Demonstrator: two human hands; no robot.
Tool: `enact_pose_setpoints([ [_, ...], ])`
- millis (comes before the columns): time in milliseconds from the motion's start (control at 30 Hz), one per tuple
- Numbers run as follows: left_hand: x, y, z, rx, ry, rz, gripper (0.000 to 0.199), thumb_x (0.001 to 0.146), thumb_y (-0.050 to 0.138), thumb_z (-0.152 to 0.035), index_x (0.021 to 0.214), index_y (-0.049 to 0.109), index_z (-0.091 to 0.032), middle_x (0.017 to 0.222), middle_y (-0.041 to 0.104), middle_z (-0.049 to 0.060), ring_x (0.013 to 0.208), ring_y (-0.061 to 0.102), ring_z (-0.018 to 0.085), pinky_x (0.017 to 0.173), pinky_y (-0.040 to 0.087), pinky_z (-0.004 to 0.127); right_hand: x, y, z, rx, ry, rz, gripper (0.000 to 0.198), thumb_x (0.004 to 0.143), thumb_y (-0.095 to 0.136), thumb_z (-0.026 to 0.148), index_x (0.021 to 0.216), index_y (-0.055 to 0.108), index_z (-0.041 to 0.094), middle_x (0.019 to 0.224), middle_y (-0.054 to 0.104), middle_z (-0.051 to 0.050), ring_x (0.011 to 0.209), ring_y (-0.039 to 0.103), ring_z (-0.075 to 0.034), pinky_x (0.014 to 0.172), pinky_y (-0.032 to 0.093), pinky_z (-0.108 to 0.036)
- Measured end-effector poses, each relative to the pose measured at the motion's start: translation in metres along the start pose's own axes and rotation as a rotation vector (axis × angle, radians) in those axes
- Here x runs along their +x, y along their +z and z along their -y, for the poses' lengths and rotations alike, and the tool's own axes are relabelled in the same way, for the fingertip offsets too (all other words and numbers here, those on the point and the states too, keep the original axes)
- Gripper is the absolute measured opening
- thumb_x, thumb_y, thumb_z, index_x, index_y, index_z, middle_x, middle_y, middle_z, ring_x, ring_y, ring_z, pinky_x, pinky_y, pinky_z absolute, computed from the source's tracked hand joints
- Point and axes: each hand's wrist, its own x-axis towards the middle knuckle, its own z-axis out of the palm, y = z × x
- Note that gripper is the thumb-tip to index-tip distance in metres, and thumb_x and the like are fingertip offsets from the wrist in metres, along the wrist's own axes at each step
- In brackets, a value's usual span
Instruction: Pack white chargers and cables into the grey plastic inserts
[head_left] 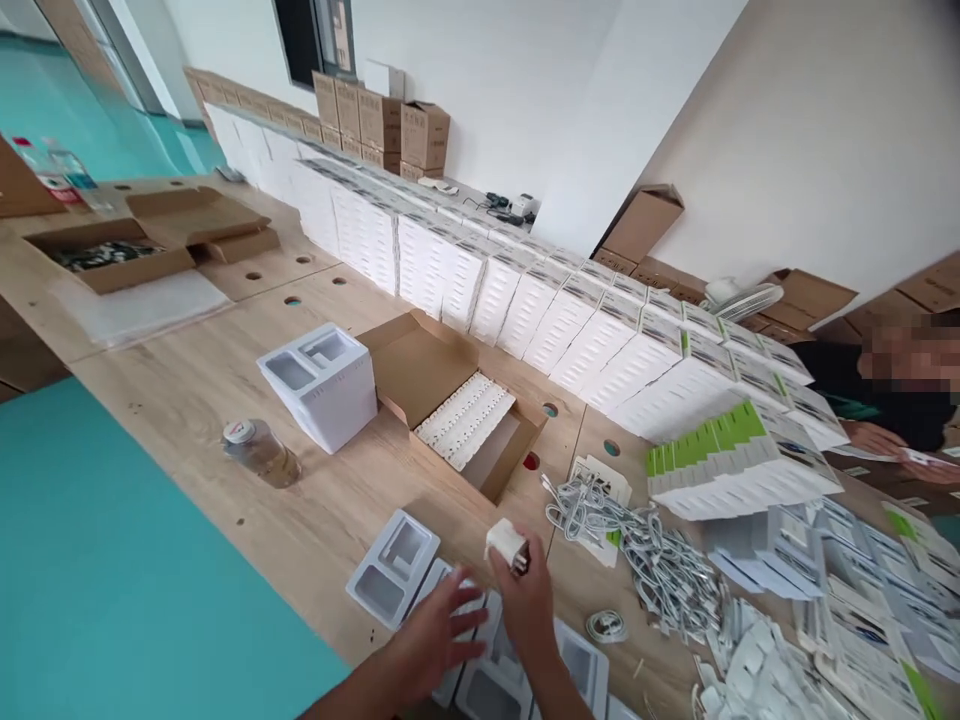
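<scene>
My right hand (527,600) grips a small white plug adapter (508,543), its metal prongs pointing to the right. To its left, my left hand (431,640) is open, fingers spread, over grey-white moulded trays (394,568). The trays lie side by side under both hands, partly hidden by them. Beyond my right hand is an open cardboard box (420,375) with white perforated pieces (465,420) in rows. A coiled white cable (606,627) lies on the table right of my right hand.
Bundled cables (667,570) are heaped to the right, near white parts (765,660) and green-edged cards (712,445). A stack of trays (322,385) and a jar (261,452) stand left. White boxes (442,265) line the table's back. Another person's hand (874,438) shows far right.
</scene>
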Motion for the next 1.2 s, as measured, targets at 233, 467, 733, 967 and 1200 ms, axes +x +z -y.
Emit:
enact_pose_setpoints([
  [233, 0.013, 0.015, -0.018, 0.007, 0.073, -0.098, 0.029, 0.078, 0.065, -0.041, 0.096, 0.061, -0.019, 0.086, 0.067, 0.003, 0.074, 0.066, 0.017, 0.058, 0.048, 0.024, -0.059, -0.009, 0.043, -0.171, -0.262, 0.233, 0.050, 0.083, 0.061, 0.034, 0.132, 0.050, 0.034, 0.142, 0.053, -0.004, 0.137, 0.039, -0.033, 0.109, 0.034, -0.056],
  [467, -0.032, -0.049, -0.043, 0.413, -0.042, 0.011, 0.028, 0.070, 0.064, -0.032, 0.093, 0.066, -0.016, 0.076, 0.066, 0.003, 0.050, 0.054, 0.012, 0.038, 0.034, 0.019, -0.035, 0.003, 0.072, -0.022, -0.296, 0.712, 0.036, 0.068, 0.067, 0.022, 0.102, 0.058, 0.026, 0.103, 0.068, -0.001, 0.092, 0.061, -0.020, 0.081, 0.048, -0.031],
  [733, -0.054, -0.104, -0.058, 0.286, 0.029, -0.272, 0.042, 0.076, 0.060, -0.054, 0.097, 0.061, -0.017, 0.081, 0.065, 0.004, 0.075, 0.068, 0.019, 0.041, 0.031, 0.020, 0.009, 0.076, 0.083, -0.344, -0.622, 0.679, 0.035, 0.072, 0.064, 0.026, 0.107, 0.060, 0.026, 0.096, 0.070, -0.002, 0.092, 0.062, -0.021, 0.079, 0.045, -0.029],
  [967, -0.049, -0.121, -0.047, 0.295, 0.008, -0.305, 0.040, 0.067, 0.059, -0.031, 0.105, 0.056, -0.018, 0.075, 0.062, 0.003, 0.080, 0.069, 0.023, 0.042, 0.031, 0.020, 0.009, 0.111, 0.051, -0.438, -0.578, 0.546, 0.037, 0.083, 0.054, 0.020, 0.120, 0.060, 0.022, 0.113, 0.067, -0.010, 0.109, 0.056, -0.028, 0.093, 0.043, -0.040],
  [1200, -0.060, -0.108, -0.060, 0.359, -0.018, -0.261, 0.044, 0.066, 0.058, -0.028, 0.109, 0.052, -0.018, 0.074, 0.062, 0.002, 0.075, 0.067, 0.021, 0.043, 0.032, 0.020, -0.013, 0.097, 0.065, -0.331, -0.523, 0.507, 0.028, 0.081, 0.062, 0.024, 0.108, 0.062, 0.023, 0.132, 0.057, -0.009, 0.122, 0.050, -0.028, 0.099, 0.043, -0.041],
])
